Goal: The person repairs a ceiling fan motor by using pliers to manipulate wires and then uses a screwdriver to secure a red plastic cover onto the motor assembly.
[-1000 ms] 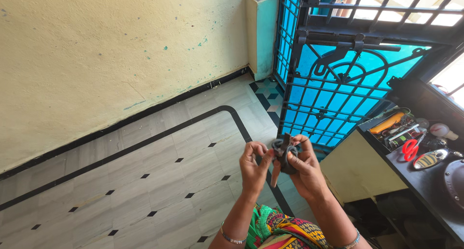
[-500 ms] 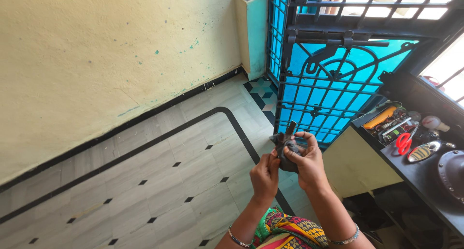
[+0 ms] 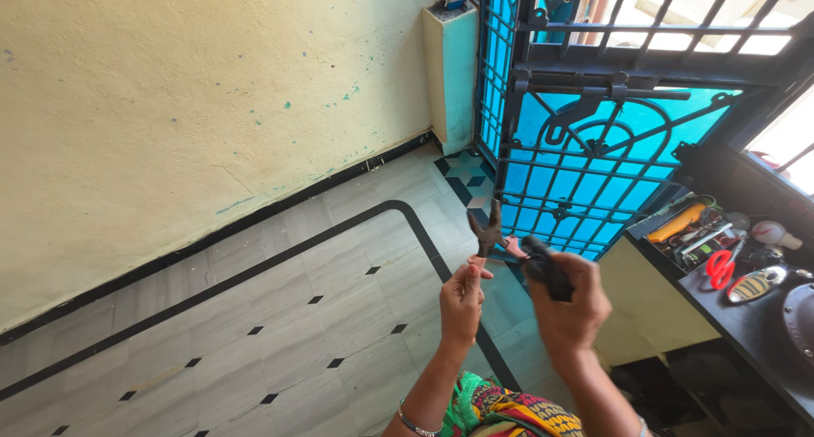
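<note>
Left hand point(image 3: 460, 301) is raised above the tiled floor point(image 3: 254, 301), fingertips pinched on a small dark pronged part point(image 3: 487, 231). Right hand point(image 3: 570, 306) is fisted around a dark cylindrical body point(image 3: 545, 267), just beside it. Blue gate point(image 3: 585, 166) stands behind.

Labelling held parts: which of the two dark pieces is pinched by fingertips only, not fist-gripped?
The small star-shaped piece, pinched by the left hand. The right hand fist-grips the chunkier dark piece.
</note>
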